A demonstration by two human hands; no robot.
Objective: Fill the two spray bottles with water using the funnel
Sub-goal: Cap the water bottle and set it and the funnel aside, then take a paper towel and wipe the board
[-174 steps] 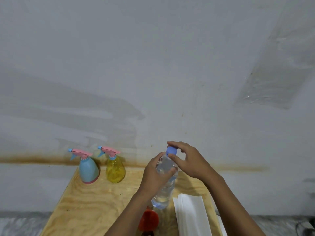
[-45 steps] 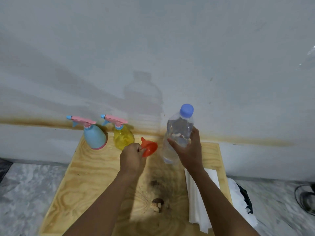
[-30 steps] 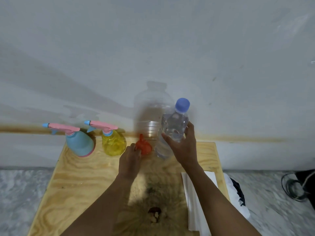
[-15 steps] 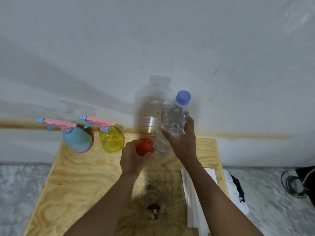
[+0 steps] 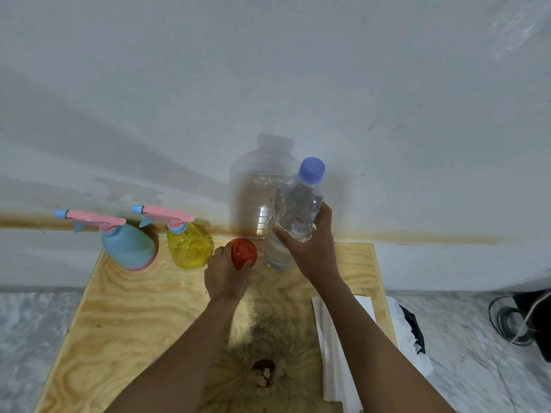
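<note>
Two spray bottles with pink trigger heads stand at the back left of the plywood table (image 5: 125,317): a blue spray bottle (image 5: 128,247) on the left and a yellow spray bottle (image 5: 189,245) beside it. My left hand (image 5: 222,277) holds a red funnel (image 5: 244,252) just right of the yellow one, low over the table. My right hand (image 5: 311,248) grips a clear water bottle (image 5: 293,216) with a blue cap on it, its base at the table surface. Water shows inside it.
White folded paper (image 5: 335,350) lies along the table's right side, with a black and white bag (image 5: 411,329) beyond the edge. A dark knot hole (image 5: 264,369) marks the near middle. The wall rises right behind the table. Cables (image 5: 512,320) lie on the floor at right.
The funnel has turned in my left hand, from spout up to its round side facing me, staying next to the yellow bottle. My right hand keeps the water bottle almost in place.
</note>
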